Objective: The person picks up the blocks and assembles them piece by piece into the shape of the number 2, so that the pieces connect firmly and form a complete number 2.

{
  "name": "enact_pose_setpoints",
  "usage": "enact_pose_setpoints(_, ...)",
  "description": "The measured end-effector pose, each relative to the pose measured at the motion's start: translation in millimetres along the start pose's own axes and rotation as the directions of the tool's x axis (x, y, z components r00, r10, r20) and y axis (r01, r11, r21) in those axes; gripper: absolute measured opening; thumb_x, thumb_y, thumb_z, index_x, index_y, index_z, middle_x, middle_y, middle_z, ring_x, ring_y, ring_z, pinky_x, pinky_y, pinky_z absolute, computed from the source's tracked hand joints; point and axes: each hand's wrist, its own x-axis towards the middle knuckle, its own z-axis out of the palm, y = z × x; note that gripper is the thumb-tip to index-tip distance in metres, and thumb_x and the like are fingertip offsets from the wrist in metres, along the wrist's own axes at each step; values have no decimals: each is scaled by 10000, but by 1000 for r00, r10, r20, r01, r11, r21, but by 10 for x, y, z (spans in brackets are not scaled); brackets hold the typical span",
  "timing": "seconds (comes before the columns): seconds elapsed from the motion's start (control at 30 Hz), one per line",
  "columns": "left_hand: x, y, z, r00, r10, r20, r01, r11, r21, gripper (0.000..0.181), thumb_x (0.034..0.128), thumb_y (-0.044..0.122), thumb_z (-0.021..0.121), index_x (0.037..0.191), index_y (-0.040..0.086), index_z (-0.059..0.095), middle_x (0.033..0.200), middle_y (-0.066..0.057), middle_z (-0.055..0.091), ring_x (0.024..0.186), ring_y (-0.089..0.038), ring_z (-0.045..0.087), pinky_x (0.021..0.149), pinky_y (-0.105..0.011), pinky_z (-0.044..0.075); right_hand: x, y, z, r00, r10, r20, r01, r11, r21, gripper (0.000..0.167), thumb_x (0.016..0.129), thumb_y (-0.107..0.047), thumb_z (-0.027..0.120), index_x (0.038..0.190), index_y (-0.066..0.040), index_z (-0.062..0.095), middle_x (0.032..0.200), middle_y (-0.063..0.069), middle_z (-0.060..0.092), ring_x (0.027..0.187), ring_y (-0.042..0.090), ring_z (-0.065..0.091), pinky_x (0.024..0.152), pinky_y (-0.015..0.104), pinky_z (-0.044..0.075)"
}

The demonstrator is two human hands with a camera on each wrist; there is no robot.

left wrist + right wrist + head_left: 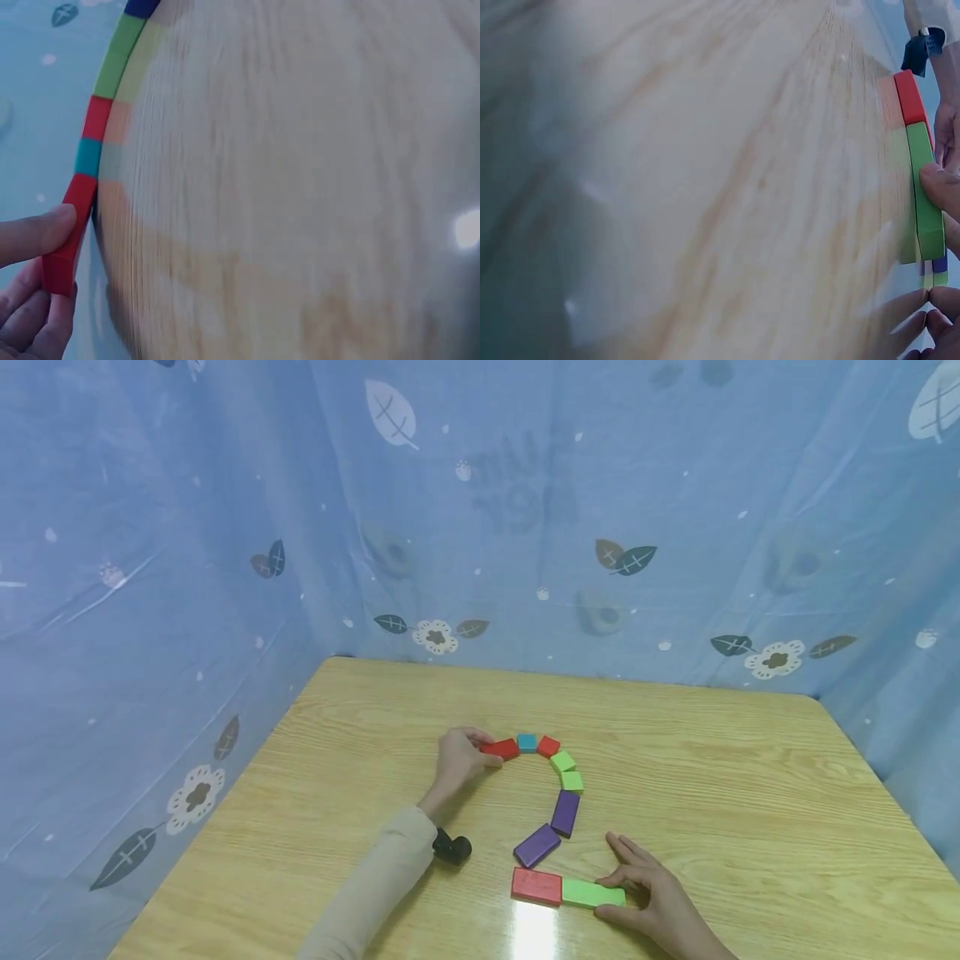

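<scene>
My left hand (459,760) pinches a long red block (500,749) between thumb and fingers at the left end of a curved row. In the left wrist view that red block (69,232) touches a small blue block (87,157). The row runs on through a small red block (548,747), two small green blocks (562,762) and two purple blocks (566,813). Below them lies a larger red block (536,887), end to end with a long green block (588,893). My right hand (660,902) grips the green block's right end, its thumb on the near side.
The blocks lie on a wood-grain table (712,793). A blue curtain (525,527) with leaf and flower prints hangs behind and at the sides. A black wrist camera (452,848) sticks out beside the left sleeve (375,877).
</scene>
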Motion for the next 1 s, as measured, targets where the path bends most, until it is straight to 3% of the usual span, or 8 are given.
enact_pose_setpoints(0.13,-12,-3,17,999,31,9,-31,999,13,286,599,65,893,845,56,747,797,-45,707,730,-159,606,688,-308,488,-12,16,19,1000,-9,-21,10,1000,18,231,661,-316,853,839,-320,707,1401,133,491,1341,159,348,1002,98,191)
enact_pose_setpoints(0.27,-26,-12,26,999,44,8,-44,999,12,282,603,37,888,843,39,740,809,-65,711,743,-178,621,719,-331,498,-15,6,19,1000,7,-11,-6,999,34,226,663,-317,852,840,-314,712,1402,146,490,1344,264,362,970,49,142)
enact_pose_setpoints(0.37,-37,-20,31,999,54,7,-54,998,15,287,598,14,885,842,25,735,817,-83,715,755,-199,645,733,-349,512,-16,-14,7,999,36,10,-36,999,37,223,664,-323,851,841,-308,717,1407,154,486,1319,401,361,997,91,176)
enact_pose_setpoints(0.5,-39,-7,37,998,60,7,-60,998,33,295,595,14,888,848,24,736,819,-89,716,768,-212,660,741,-354,518,-17,-43,-8,997,68,25,-68,997,34,225,661,-341,851,840,-312,717,1411,145,484,1328,400,353,1036,179,236)
enact_pose_setpoints(0.67,-42,21,37,999,51,16,-51,998,39,309,590,18,891,858,24,737,834,-90,716,786,-216,659,755,-361,515,-14,-61,-24,993,103,61,-105,994,38,228,661,-379,844,838,-322,713,1423,131,473,1343,392,330,1049,504,290)
enact_pose_setpoints(0.77,-44,11,30,998,53,21,-53,998,27,321,584,26,896,863,22,737,847,-91,719,799,-215,667,765,-364,519,-11,-55,-26,992,100,83,-106,992,68,233,672,-388,838,854,-307,716,1430,158,457,1349,412,307,1025,617,258)
enact_pose_setpoints(0.93,-38,-43,-9,996,68,54,-69,998,3,375,606,89,902,932,6,735,891,-108,723,834,-242,677,770,-370,529,-4,-50,-39,993,52,109,-63,994,92,320,695,-406,821,967,-271,720,1436,203,432,1338,479,286,995,685,241)
enact_pose_setpoints(1.0,-25,-56,-56,995,77,68,-75,997,-34,411,654,127,883,1008,-8,723,980,-138,716,890,-273,681,799,-383,530,5,-54,-69,991,31,128,-42,996,81,381,728,-414,795,1060,-252,702,1441,196,429,1330,477,303,1015,633,268)
